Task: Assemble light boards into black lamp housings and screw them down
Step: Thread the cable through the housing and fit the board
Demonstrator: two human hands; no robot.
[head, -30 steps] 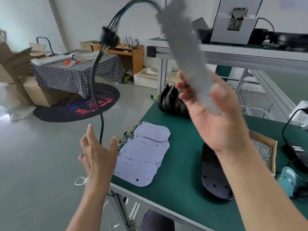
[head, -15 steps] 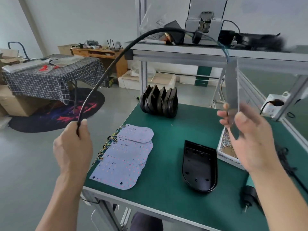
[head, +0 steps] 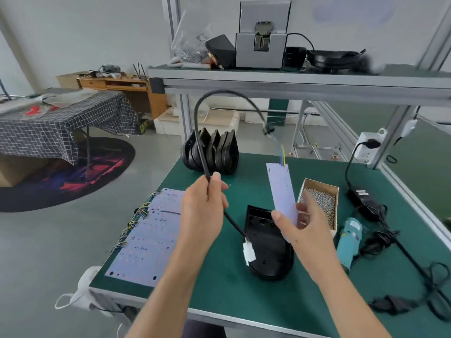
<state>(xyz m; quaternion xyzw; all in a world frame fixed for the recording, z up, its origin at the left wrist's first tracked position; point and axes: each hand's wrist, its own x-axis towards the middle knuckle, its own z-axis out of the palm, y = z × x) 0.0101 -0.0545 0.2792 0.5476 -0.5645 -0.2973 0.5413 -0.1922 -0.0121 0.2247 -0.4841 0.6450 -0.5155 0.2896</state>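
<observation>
Presently the left hand (head: 203, 211) has its grip closed round the black cable (head: 202, 147); the right hand (head: 301, 226) pinches the light board (head: 280, 189) upright above the black housing (head: 268, 247) on the counter (head: 219, 289).

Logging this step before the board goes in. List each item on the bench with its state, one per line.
left hand: grips the black cable
black cable: arched up, white connector hanging free
right hand: pinches the light board
light board: held upright above the housing, not seated
black lamp housing: open side up, empty
screw box: open, full
electric screwdriver: lying untouched
spare boards: stacked flat
spare housings: standing on edge
</observation>
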